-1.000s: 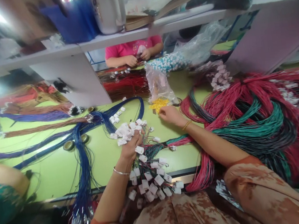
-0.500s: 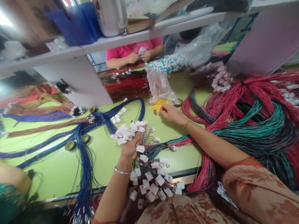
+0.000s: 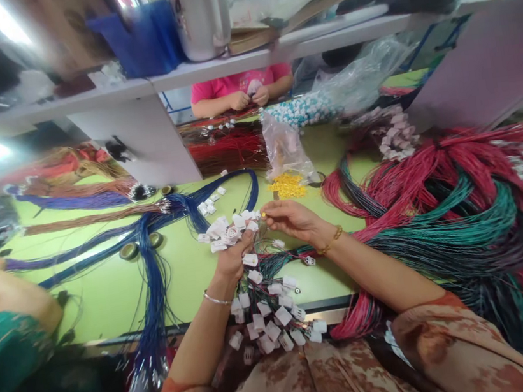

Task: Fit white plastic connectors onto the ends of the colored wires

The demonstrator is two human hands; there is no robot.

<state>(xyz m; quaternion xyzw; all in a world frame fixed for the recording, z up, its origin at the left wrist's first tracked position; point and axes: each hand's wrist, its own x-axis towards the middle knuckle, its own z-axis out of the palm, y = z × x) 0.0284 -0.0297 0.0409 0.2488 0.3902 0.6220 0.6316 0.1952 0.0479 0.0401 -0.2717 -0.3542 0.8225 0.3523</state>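
My left hand (image 3: 235, 256) is closed round a bunch of white plug connectors (image 3: 220, 230) on thin wires. More white connectors (image 3: 272, 329) of the same kind hang below it over the table's front edge. Beside the bunch, my right hand (image 3: 296, 220) pinches a small yellow piece (image 3: 264, 214) between thumb and finger, close to the connectors' right side. Behind that hand lies a pile of small yellow pieces (image 3: 288, 186), in front of a clear plastic bag (image 3: 284, 145). Green, black and red wires (image 3: 280, 261) run from the held bunch toward the right.
Red, green and black wire bundles (image 3: 461, 214) heap up at right. Blue wires (image 3: 150, 281) and tape rolls (image 3: 129, 251) lie at left. A co-worker's arm (image 3: 8, 287) reaches in there. Across the table, another person's hands (image 3: 249, 98) work below a shelf (image 3: 309, 45).
My right hand has moved from the yellow pile toward me and leftward to the connectors, carrying a small yellow piece. My left hand keeps its hold on the bunch.
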